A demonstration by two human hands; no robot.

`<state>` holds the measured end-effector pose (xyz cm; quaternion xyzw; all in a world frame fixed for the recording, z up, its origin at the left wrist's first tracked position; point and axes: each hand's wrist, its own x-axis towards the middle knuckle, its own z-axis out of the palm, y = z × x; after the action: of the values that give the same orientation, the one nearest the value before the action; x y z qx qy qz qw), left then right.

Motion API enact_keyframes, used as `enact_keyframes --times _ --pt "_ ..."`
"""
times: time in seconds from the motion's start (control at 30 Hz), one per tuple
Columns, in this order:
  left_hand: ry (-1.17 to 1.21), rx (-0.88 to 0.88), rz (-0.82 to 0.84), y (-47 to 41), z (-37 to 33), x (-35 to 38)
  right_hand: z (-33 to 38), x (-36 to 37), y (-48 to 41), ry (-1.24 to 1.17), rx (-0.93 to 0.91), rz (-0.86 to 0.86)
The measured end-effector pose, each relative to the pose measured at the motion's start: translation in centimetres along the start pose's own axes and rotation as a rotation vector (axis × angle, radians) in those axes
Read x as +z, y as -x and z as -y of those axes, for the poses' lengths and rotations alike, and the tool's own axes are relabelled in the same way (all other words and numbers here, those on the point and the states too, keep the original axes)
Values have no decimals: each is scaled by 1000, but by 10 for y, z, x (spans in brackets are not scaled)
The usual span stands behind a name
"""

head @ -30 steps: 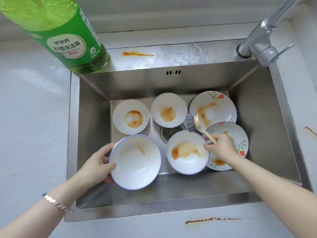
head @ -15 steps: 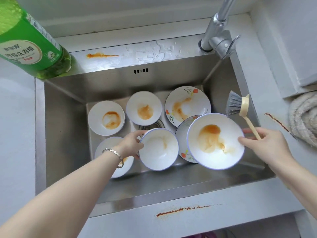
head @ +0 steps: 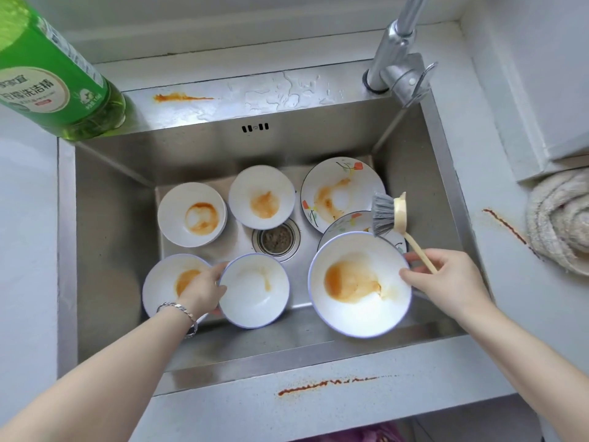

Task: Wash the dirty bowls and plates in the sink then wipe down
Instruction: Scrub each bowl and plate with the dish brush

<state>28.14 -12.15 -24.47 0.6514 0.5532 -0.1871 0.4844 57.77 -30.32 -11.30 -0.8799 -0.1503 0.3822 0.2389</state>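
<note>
**Two soiled bowls being held in the sink, with the brush not yet applied**

At far left, a green detergent bottle (head: 60, 78) is standing at the back corner of the sink (head: 67, 250), untouched. At the front left of the basin a stained bowl (head: 162, 282) is being partly covered by the left hand (head: 204, 288). That hand's fingers are being curled round the near rim of the small bowl (head: 255, 291) just beside it (the fingertips beneath are hidden). Two more stained bowls are lying behind, on either side of the drain (head: 276, 239).

Right of the drain, the large bowl (head: 360, 285) is being held tilted, overlapping the nearer of two flowered plates (head: 341, 189). Its right rim is being pinched between thumb and fingers of the right hand (head: 452, 282). The handle of the dish brush (head: 387, 215) is being carried in those same fingers, and its bristles are standing just beyond the bowl's far rim, clear of the sauce. No stream is being seen at the tap (head: 395, 55), and a rolled towel (head: 561, 221) is lying on the counter at far right.

The step in hand is judged to be the readying of a bowl for scrubbing. It is probably being made harder by both hands being occupied. The small bowl would best be set down and the large bowl passed to the left hand, so that the brush can be worked freely by the right. Water and detergent are likely to be needed first, since the sauce appears dried at its edges.
</note>
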Motion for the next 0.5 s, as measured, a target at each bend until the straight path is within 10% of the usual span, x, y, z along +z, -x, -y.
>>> enact_keyframes --times 0.27,0.5 --pt "-188 11 7 26 -13 -3 15 13 8 10 -48 23" --pt "739 158 312 144 -80 -32 52 23 51 -106 -51 127"
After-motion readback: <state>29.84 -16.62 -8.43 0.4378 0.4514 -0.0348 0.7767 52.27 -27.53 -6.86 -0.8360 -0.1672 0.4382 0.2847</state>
